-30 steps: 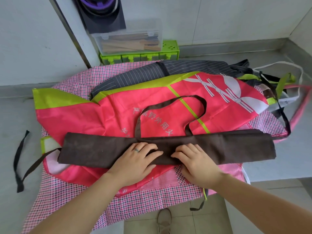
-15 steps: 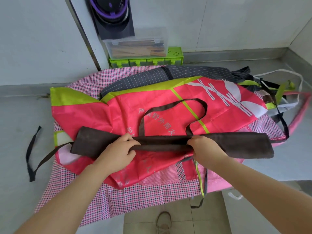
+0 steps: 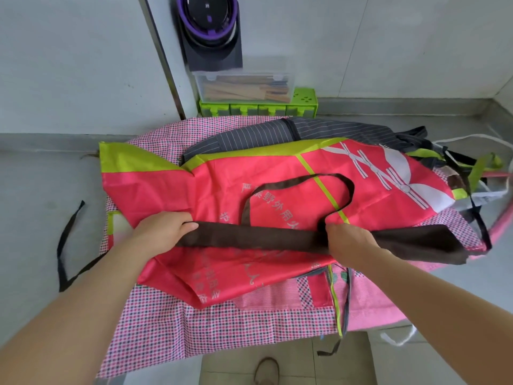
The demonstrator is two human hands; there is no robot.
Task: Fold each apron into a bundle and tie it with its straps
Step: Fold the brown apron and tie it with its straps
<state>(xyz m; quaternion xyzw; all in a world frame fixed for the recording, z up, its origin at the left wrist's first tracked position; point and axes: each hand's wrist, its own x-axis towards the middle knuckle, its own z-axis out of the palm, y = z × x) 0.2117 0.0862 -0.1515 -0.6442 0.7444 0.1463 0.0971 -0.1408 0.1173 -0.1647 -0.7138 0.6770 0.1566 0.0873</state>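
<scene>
Left hand (image 3: pixel 161 234) and right hand (image 3: pixel 347 240) grip folded brown apron (image 3: pixel 258 238)

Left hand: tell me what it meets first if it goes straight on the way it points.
The left hand, gripping the folded brown apron, points up-right. Straight on, it would probably first meet the left side of the neck strap lying on the red apron; depth is unclear.
</scene>
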